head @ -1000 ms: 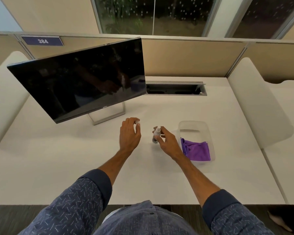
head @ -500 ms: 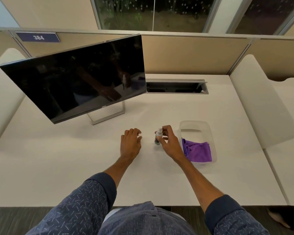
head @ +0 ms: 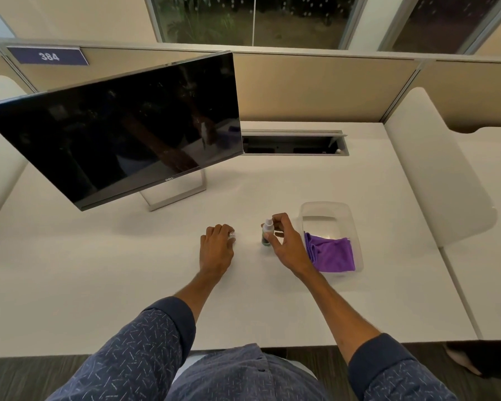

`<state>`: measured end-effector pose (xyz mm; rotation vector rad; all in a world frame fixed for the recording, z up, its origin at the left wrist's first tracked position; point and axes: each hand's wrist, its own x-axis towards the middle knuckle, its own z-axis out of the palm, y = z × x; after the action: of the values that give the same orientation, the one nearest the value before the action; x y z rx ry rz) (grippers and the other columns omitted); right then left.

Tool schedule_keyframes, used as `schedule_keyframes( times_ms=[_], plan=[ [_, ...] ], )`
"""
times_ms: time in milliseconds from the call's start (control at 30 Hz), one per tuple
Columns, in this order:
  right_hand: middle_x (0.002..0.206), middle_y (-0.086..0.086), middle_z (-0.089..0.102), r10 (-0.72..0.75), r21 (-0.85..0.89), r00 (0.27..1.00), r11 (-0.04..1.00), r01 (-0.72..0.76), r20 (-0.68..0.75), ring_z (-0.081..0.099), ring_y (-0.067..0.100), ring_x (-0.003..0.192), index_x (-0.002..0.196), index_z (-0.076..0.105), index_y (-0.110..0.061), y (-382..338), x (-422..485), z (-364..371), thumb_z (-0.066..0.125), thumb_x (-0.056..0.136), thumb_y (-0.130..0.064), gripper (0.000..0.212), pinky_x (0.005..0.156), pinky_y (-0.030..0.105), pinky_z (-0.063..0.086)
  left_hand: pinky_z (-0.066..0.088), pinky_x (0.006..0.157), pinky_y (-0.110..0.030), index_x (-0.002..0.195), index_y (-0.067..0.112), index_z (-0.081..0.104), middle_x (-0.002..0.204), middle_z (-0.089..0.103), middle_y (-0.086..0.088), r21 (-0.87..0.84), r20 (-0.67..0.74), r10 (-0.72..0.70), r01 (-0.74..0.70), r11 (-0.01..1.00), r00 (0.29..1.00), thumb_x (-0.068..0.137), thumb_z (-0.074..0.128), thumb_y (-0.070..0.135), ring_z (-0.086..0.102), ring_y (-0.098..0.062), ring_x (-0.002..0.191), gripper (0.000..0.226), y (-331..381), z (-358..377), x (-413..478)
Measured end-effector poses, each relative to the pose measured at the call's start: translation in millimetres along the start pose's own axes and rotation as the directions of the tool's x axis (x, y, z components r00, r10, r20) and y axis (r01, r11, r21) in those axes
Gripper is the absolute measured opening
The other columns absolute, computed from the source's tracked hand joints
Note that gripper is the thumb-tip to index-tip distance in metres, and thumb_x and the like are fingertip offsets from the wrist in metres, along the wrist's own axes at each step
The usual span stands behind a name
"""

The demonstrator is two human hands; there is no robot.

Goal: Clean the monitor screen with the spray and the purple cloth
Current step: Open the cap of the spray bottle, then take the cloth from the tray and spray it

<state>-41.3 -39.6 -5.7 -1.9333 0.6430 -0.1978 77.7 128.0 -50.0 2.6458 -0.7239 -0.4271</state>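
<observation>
A dark monitor [head: 122, 131] on a silver stand tilts over the left half of the white desk. My right hand [head: 287, 244] grips a small spray bottle [head: 266, 233] that stands upright on the desk, fingers around its top. My left hand [head: 216, 250] rests on the desk just left of it, fingers curled over a small clear cap [head: 232, 236]. The purple cloth [head: 331, 254] lies folded in a clear plastic tray [head: 324, 211] to the right of my right hand.
An open cable slot [head: 294, 144] sits at the back of the desk [head: 99, 270], behind a beige partition. White curved dividers stand at the left and right [head: 437, 169]. The desk's front edge runs just before my lap.
My left hand lowered onto the desk with the small cap. My right hand set the bottle down upright and still holds it.
</observation>
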Motion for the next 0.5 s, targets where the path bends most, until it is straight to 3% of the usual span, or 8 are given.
schedule_keyframes(
  times_ms=[200,400,500],
  plan=[
    [0.125,0.002,0.071,-0.013,0.07,1.0,0.997,0.015,-0.026,0.07,0.023,0.121,0.131,0.054,-0.015,5.2,-8.1,-13.1,0.065,0.105,-0.015,0.029,0.111,0.049,0.056,0.038,0.122,-0.039,0.154,0.019,0.049,0.155,0.052,-0.001,-0.099,-0.02,-0.011,0.009,0.995,1.0,0.111,0.058,0.034,0.046,-0.024,0.145,0.046,20.0,1.1,-4.8],
    [0.132,0.001,0.068,-0.011,0.204,0.997,0.979,0.028,-0.082,0.069,0.018,0.125,0.139,0.048,-0.027,-1.7,-8.6,-20.6,0.057,0.11,-0.034,0.031,0.107,0.044,0.06,0.04,0.121,-0.038,0.157,0.021,0.045,0.158,0.049,0.0,-0.006,-0.073,0.144,-0.145,0.989,0.987,0.116,0.043,0.034,0.049,-0.022,0.143,0.043,46.5,3.4,-1.8],
    [0.129,-0.006,0.068,-0.007,0.272,0.994,0.962,0.036,-0.107,0.068,0.01,0.124,0.141,0.044,-0.036,-1.7,-11.7,-34.7,0.048,0.113,-0.038,0.028,0.101,0.032,0.059,0.042,0.119,-0.037,0.157,0.021,0.046,0.157,0.051,0.0,-0.001,-0.095,0.202,-0.203,0.979,0.975,0.116,0.043,0.031,0.051,-0.021,0.141,0.042,73.3,5.7,1.4]
  ],
)
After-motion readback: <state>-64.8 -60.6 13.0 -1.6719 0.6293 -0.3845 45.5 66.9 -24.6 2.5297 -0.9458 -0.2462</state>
